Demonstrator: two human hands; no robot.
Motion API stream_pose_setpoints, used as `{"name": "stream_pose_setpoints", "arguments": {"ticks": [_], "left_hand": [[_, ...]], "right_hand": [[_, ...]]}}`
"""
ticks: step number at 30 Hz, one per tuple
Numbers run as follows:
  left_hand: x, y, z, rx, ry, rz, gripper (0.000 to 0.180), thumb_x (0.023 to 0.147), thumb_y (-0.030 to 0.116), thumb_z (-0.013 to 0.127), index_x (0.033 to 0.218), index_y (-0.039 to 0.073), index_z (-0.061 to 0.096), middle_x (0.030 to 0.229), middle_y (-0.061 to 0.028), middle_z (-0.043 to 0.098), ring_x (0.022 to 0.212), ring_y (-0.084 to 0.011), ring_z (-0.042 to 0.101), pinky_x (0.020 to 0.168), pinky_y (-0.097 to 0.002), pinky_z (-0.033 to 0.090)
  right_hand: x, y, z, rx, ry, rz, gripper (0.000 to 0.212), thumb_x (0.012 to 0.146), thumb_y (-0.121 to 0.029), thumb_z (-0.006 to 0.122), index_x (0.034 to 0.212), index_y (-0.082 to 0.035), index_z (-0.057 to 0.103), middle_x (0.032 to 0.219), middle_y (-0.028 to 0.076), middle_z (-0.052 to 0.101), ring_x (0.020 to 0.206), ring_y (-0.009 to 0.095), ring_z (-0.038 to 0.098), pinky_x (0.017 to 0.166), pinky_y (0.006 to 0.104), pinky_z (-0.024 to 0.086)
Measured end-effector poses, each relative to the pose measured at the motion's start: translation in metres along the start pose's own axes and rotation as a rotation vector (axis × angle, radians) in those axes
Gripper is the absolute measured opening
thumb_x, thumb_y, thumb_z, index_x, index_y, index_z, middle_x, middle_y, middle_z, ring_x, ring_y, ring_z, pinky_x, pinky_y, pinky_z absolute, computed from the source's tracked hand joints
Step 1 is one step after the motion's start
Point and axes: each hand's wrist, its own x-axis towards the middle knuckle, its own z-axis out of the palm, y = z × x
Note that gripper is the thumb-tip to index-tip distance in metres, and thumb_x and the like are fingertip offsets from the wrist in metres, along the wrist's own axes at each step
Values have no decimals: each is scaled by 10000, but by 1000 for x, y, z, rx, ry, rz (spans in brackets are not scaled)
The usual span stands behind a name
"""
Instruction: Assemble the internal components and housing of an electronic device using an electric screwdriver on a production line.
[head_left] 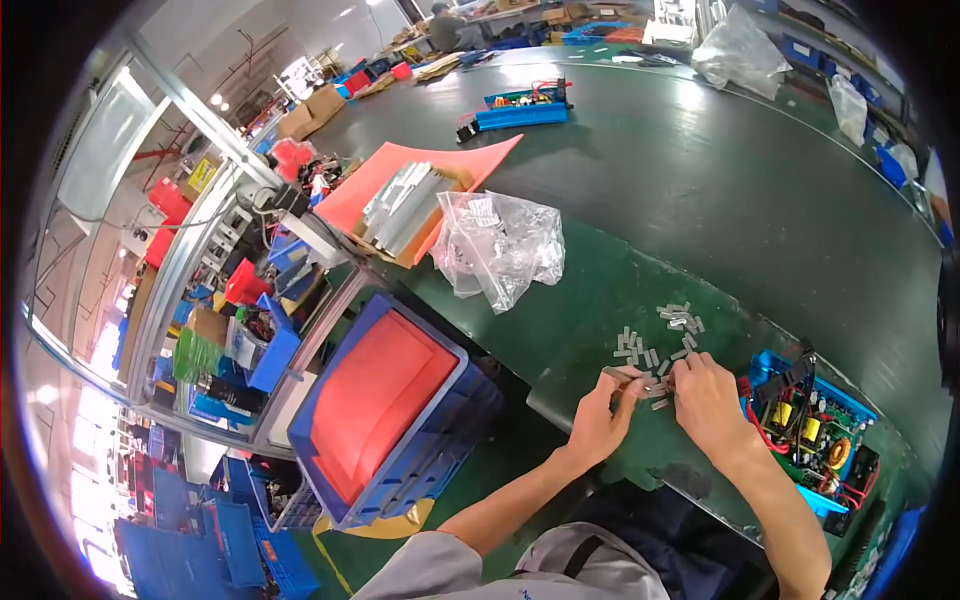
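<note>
My left hand (599,418) pinches a thin metal strip (622,374) between thumb and fingers, at the near edge of a loose spread of small silvery metal pieces (683,319). Beside it, my right hand (706,402) reaches down to the same spread with its fingers bent together. What its fingertips hold, if anything, is hidden under them. Just right of that hand lies a blue-cased circuit assembly (815,432) with a copper coil, yellow parts and red wires.
A clear plastic bag (500,245) of parts lies left of the pieces, by a carton of metal bars (405,212) on red sheet. A blue crate (455,400) holding red sheets stands at the left. Another blue-cased assembly (522,115) sits farther back on the dark belt (650,180).
</note>
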Motion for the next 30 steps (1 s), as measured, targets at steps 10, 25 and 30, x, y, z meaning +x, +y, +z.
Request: {"name": "stream_pose_setpoints", "arguments": {"ticks": [10, 25, 30], "left_hand": [[4, 7, 1, -212, 3, -23, 166, 1064, 68, 490, 1194, -29, 526, 1175, -127, 689, 1025, -155, 667, 908, -293, 526], [-14, 90, 62, -545, -506, -230, 231, 987, 55, 643, 1187, -52, 603, 1137, -118, 667, 1046, -200, 693, 937, -324, 558], [-23, 103, 70, -531, -615, -261, 272, 982, 88, 664, 1214, -36, 594, 1094, -107, 698, 1024, -190, 702, 901, -313, 563]], "right_hand": [[-45, -36, -72, 401, 200, 115, 216, 876, 68, 598, 1083, 10, 576, 928, 179, 571, 848, 362, 616, 727, 441, 514], [-188, -28, -86, 917, 345, 771, 84, 896, 29, 684, 977, 20, 665, 857, 75, 662, 739, 138, 621, 696, 264, 496], [-207, -27, -85, 959, 413, 843, 75, 927, 15, 667, 1002, 16, 666, 863, 29, 630, 753, 97, 604, 679, 238, 480]]}}
